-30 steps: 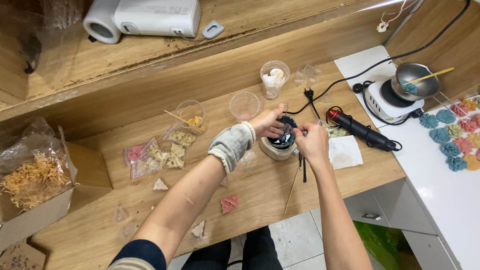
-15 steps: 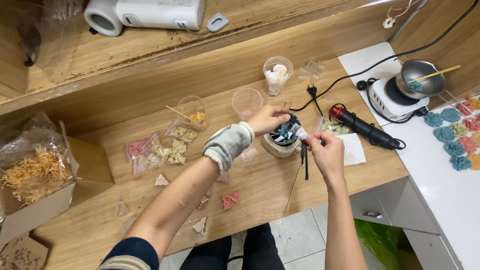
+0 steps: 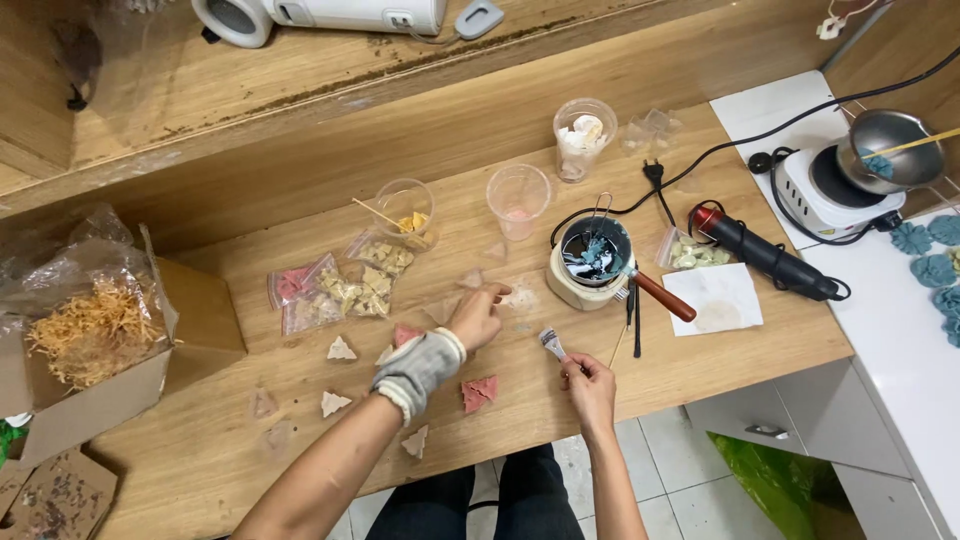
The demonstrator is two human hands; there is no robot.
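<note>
My left hand (image 3: 478,315), with a grey wrist wrap, rests fingers apart on the wooden table (image 3: 700,350), touching a small pale triangular piece. My right hand (image 3: 590,388) near the front edge pinches a small metal clip (image 3: 552,343). Beyond both hands stands a small pot (image 3: 592,262) with blue-grey lumps inside and a red-brown handle pointing right. Red triangular pieces (image 3: 480,392) lie between my hands.
Plastic cups (image 3: 518,198) and bags of coloured triangle pieces (image 3: 345,285) sit behind. A black heat tool (image 3: 765,255) and white paper lie right. A hot plate with a metal bowl (image 3: 885,150) stands far right. A cardboard box with straw (image 3: 90,340) is left.
Both hands have drawn back from the pot toward me. The left hand now lies on the table; the right hand holds the clip near the front edge.
</note>
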